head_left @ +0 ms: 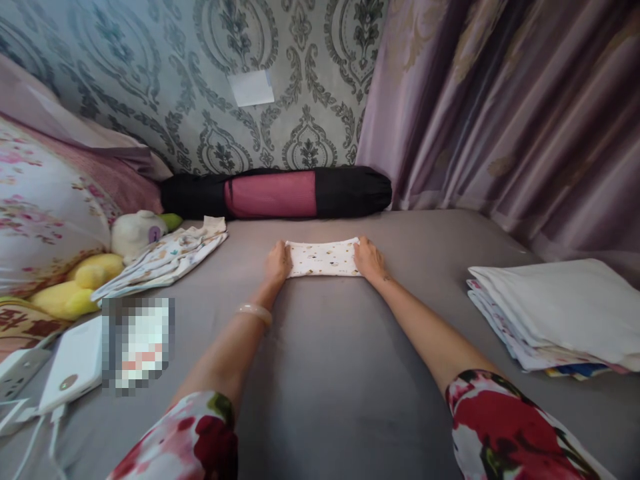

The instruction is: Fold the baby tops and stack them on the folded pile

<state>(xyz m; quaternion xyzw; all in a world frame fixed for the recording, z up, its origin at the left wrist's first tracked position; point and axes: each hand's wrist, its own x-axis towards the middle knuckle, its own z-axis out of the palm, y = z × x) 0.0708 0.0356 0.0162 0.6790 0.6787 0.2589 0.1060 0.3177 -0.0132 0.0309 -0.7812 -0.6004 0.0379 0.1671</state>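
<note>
A small white printed cloth [323, 259], folded into a narrow strip, lies on the grey bed sheet [330, 360] ahead of me. My left hand [278, 261] grips its left end, fingers curled over the edge. My right hand [369, 259] holds its right end the same way. Both arms reach forward, and a pale bangle [254, 312] sits on my left wrist.
Folded printed cloths [167, 259] lie at the left beside plush toys [107, 260]. A stack of folded cloths [555, 313] sits at the right. A black and pink rolled mat bag [277, 192] lies against the wall. A white power bank [75, 363] and cables are at the near left.
</note>
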